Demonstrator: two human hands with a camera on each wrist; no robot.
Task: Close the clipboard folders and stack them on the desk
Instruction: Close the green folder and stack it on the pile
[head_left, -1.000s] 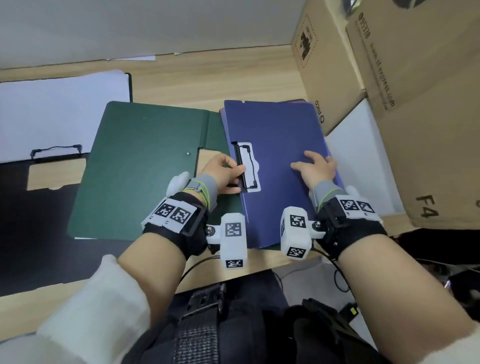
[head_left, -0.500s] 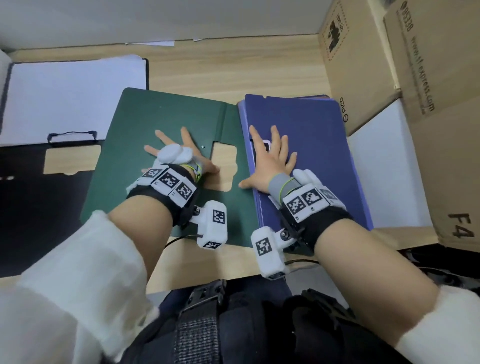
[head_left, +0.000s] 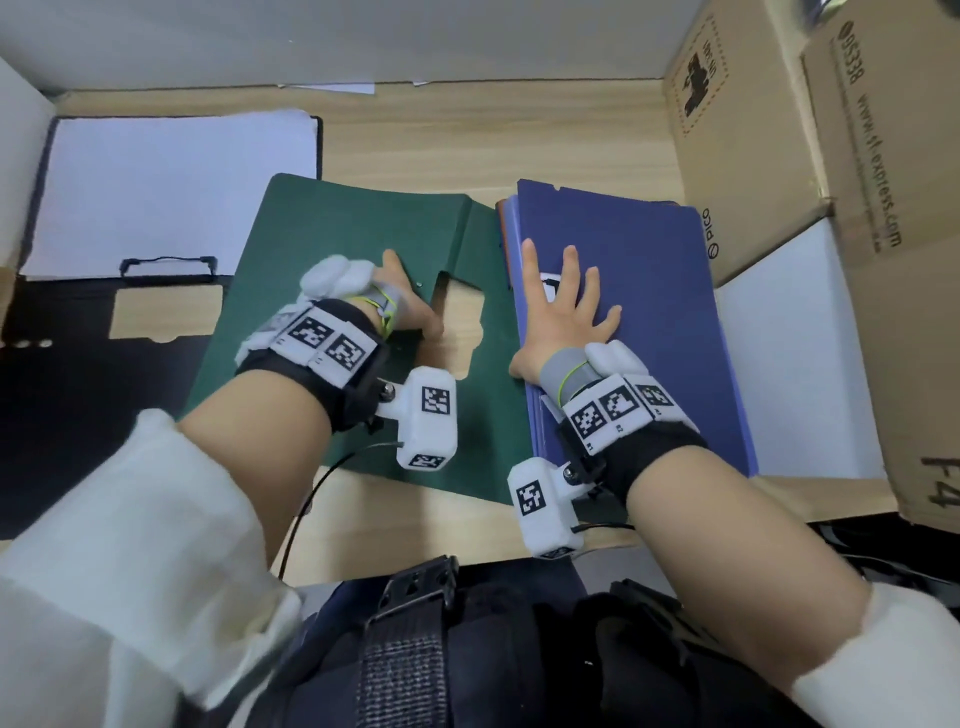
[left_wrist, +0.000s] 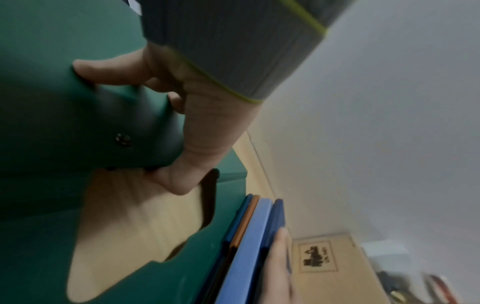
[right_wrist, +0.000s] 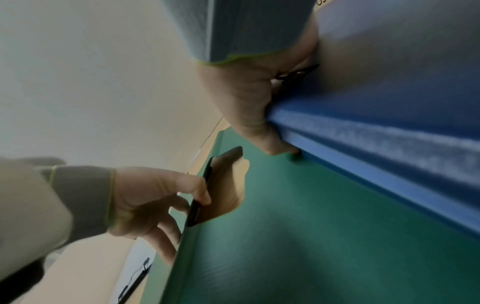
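Since half a second before, the left hand (head_left: 402, 304) had curled round the green folder's (head_left: 337, 228) cutout edge, thumb under, lifting that flap off the desk (head_left: 467, 130). The right hand (head_left: 563, 312) lay flat, fingers spread, on the closed blue folder (head_left: 649, 291) just beside it. Judging by this, the green one was about to be folded shut for stacking.

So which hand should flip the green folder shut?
The left hand, probably. It already grips the green folder at the edge of its cut-out, and that cover looks lifted. The right hand lies flat on the blue folder, holding the stack down.
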